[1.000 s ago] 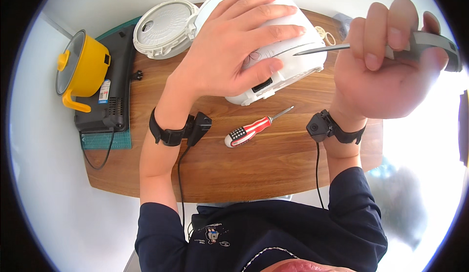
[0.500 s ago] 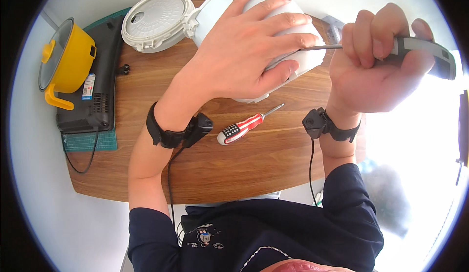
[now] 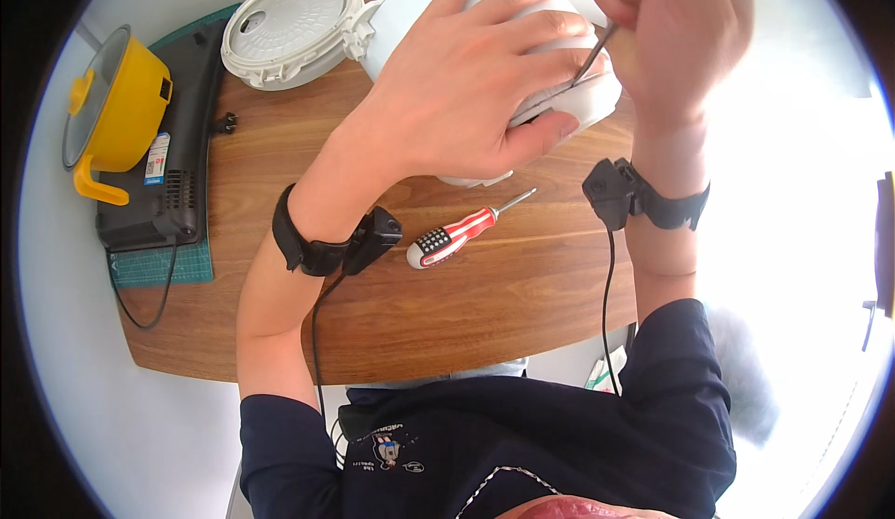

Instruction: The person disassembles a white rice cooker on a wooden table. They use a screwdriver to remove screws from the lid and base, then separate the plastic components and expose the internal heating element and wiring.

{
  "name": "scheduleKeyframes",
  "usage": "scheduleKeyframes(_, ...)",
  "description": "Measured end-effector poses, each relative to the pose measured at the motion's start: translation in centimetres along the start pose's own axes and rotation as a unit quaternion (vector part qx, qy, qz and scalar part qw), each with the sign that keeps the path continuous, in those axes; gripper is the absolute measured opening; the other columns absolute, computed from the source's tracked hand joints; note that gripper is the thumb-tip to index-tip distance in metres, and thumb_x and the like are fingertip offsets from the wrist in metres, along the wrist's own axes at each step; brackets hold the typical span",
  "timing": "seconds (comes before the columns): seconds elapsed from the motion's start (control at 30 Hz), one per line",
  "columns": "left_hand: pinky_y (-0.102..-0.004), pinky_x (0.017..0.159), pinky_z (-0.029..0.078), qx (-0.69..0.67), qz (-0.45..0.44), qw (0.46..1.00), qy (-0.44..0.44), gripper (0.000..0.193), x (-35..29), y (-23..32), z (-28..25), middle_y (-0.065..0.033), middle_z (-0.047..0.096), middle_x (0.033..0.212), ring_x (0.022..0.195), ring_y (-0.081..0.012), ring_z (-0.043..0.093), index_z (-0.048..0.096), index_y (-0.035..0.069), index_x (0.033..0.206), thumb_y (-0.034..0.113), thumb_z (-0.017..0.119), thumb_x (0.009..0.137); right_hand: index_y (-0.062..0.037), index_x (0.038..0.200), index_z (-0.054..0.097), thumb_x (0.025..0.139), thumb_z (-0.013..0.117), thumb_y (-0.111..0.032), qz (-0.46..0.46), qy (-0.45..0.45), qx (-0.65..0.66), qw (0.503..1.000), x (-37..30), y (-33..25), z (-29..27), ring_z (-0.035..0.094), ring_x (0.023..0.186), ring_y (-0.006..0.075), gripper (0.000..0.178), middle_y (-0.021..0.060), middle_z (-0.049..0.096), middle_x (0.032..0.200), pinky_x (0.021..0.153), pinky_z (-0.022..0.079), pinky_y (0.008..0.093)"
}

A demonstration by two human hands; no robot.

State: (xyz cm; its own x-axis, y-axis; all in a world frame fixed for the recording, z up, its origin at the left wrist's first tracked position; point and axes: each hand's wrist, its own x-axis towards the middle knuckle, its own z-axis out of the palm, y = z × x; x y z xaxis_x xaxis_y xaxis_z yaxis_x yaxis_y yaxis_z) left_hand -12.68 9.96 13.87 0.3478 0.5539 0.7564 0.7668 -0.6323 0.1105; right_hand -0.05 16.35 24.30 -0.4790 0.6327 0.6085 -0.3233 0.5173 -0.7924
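Observation:
A white rice cooker (image 3: 401, 32) lies on its side at the back of the table, its round lid (image 3: 296, 27) swung out to the left. Spread over the cooker's body is my left hand (image 3: 461, 90), fingers apart and thumb by the seam near the base. My right hand (image 3: 685, 48) is closed round a screwdriver (image 3: 594, 57); its thin metal shaft slants down to the seam, the tip close to my left index finger. The handle is hidden by the hand. A second screwdriver (image 3: 457, 237), red, white and black, rests on the table before the cooker.
To the left, a yellow pot (image 3: 126, 109) with a glass lid stands on a black appliance (image 3: 158, 207) with a cord and plug. A green cutting mat (image 3: 177, 265) lies under it. Cords trail from the black wrist straps (image 3: 312, 253). Bright light washes out the right side.
My right hand has moved up and inward and turned over, so the screwdriver's shaft now stands steeply at the seam instead of nearly level. The left hand keeps its place on the cooker.

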Motion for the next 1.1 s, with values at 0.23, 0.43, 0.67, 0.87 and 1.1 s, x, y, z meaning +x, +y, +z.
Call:
scheduleKeyframes(0.23,-0.0625,0.115,0.036,-0.011,-0.032,0.999,-0.021,0.057,0.4,0.7,-0.3,-0.0175,0.059,0.137,0.135,-0.0346,0.053,0.063,-0.001,0.126,0.044,0.067,0.091,-0.0084,0.090,0.049,0.110,0.059,-0.029,0.089,-0.037,-0.026,0.995,1.6,1.4,0.1,0.035,0.048,0.0012,0.030,-0.0046,0.047,0.067,0.041,0.027,0.0199)
scheduleKeyframes(0.43,-0.0622,0.116,0.036,0.002,-0.041,0.999,-0.015,0.055,0.0,0.4,0.1,-0.0186,0.060,0.135,0.130,-0.0349,0.056,0.065,0.001,0.122,0.045,0.068,0.089,-0.0085,0.091,0.049,0.109,0.060,-0.028,0.163,-0.045,-0.029,0.985,2.7,3.6,0.3,0.036,0.049,0.0017,0.028,-0.0051,0.047,0.068,0.042,0.028,0.0205)
scheduleKeyframes(0.67,-0.0623,0.116,0.036,-0.003,-0.038,0.999,0.002,0.056,0.1,0.3,0.3,-0.0176,0.063,0.134,0.135,-0.0351,0.054,0.064,0.002,0.127,0.043,0.069,0.090,-0.0091,0.090,0.049,0.109,0.058,-0.029,0.110,-0.022,-0.023,0.993,2.1,2.6,0.1,0.036,0.049,0.0021,0.030,-0.0055,0.047,0.067,0.042,0.028,0.0207)
scheduleKeyframes(0.87,-0.0619,0.118,0.035,0.011,-0.049,0.999,-0.006,0.062,-0.1,0.6,-0.2,-0.0152,0.060,0.142,0.139,-0.0350,0.051,0.060,0.003,0.140,0.043,0.067,0.093,-0.0172,0.062,0.033,0.103,0.045,-0.033,-0.039,0.090,0.200,0.975,-4.5,0.5,-2.7,0.018,0.047,0.0081,0.045,-0.0052,0.028,0.059,0.045,0.017,0.0273)
scheduleKeyframes(1.1,-0.0607,0.119,0.032,0.041,-0.057,0.997,-0.032,0.060,0.4,1.1,-0.4,-0.0145,0.060,0.143,0.138,-0.0355,0.052,0.062,0.004,0.138,0.043,0.068,0.092,-0.0212,0.084,0.040,0.109,0.039,-0.046,-0.156,0.049,0.160,0.973,-10.5,2.6,-5.9,0.026,0.052,0.0128,0.035,-0.0004,0.039,0.063,0.053,0.026,0.0297)
